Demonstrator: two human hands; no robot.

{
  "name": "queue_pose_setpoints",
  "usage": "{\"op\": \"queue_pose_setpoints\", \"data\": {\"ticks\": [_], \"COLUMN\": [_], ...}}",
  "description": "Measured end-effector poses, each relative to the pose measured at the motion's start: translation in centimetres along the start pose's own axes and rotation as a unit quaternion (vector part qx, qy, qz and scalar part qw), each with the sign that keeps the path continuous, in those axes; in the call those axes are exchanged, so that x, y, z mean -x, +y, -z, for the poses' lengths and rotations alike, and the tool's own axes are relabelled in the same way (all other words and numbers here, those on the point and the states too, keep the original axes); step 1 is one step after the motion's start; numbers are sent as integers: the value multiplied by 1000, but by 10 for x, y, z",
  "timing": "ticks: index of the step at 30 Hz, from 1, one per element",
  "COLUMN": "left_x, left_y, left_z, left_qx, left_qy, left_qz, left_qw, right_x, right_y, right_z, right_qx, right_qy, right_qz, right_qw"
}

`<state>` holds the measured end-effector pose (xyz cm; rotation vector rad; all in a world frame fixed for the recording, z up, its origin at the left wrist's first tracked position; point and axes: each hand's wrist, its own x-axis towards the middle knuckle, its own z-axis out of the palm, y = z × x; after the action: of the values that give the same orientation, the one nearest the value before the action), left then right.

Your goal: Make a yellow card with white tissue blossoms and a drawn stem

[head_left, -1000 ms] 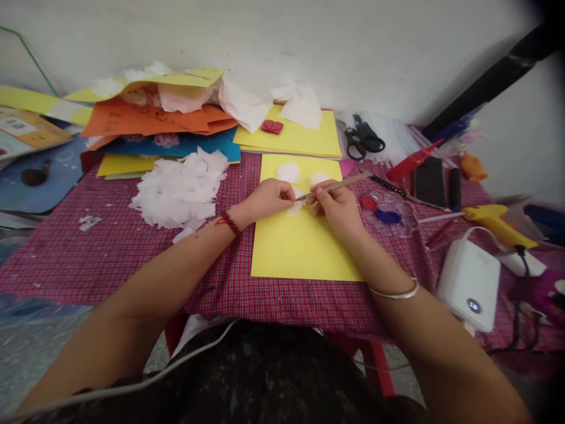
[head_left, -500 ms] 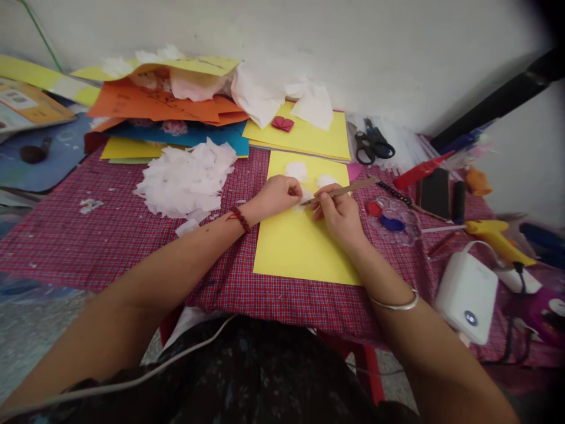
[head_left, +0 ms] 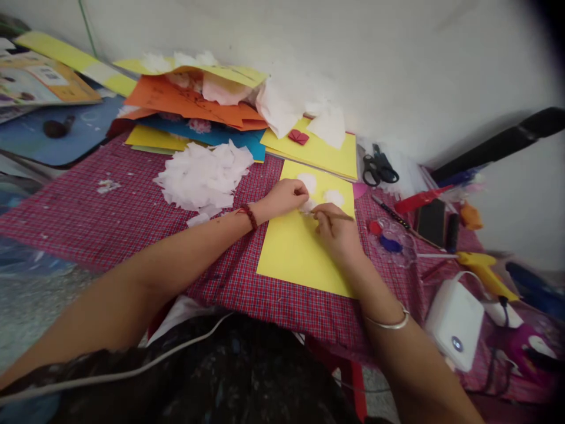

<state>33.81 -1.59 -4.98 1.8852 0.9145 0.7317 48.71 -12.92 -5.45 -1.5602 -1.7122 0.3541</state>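
Note:
A yellow paper sheet (head_left: 304, 259) lies under both hands. My left hand (head_left: 289, 197) is closed in a pinch at a small piece of white tissue paper (head_left: 308, 206) on the sheet; its fingertips partly cover the piece. In my right hand (head_left: 338, 232) is a slim brownish tool (head_left: 342, 217), like tweezers, with its tip at that same white piece. Two white paper tufts, a left one (head_left: 307, 182) and a right one (head_left: 334, 197), sit higher on the sheet.
A heap of torn white paper (head_left: 205, 174) lies left of the sheet. Behind are stacked coloured cards (head_left: 185, 100) and a dark red folded paper (head_left: 298, 136). To the right are black scissors (head_left: 379, 166), a clear palette (head_left: 399, 250), a yellow glue gun (head_left: 485, 271) and a white device (head_left: 457, 321).
The tool in my right hand has tilted, its back end dropping lower. My left hand keeps its pinch by the white paper. The whole view has shifted slightly.

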Motion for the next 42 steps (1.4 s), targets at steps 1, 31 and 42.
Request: {"op": "queue_pose_setpoints", "data": {"ticks": [1, 31, 42], "left_x": [1, 177, 114], "left_y": [5, -25, 21], "left_z": [5, 125, 69], "left_qx": [25, -441, 297], "left_qy": [3, 91, -63], "left_qz": [6, 31, 242], "left_qw": [1000, 892, 921], "right_x": [-1, -11, -4], "right_y": [2, 12, -8], "right_z": [0, 3, 5], "right_qx": [-53, -323, -372], "right_qy": [27, 138, 18], "right_qz": [-29, -240, -152], "right_qw": [998, 905, 915]}}
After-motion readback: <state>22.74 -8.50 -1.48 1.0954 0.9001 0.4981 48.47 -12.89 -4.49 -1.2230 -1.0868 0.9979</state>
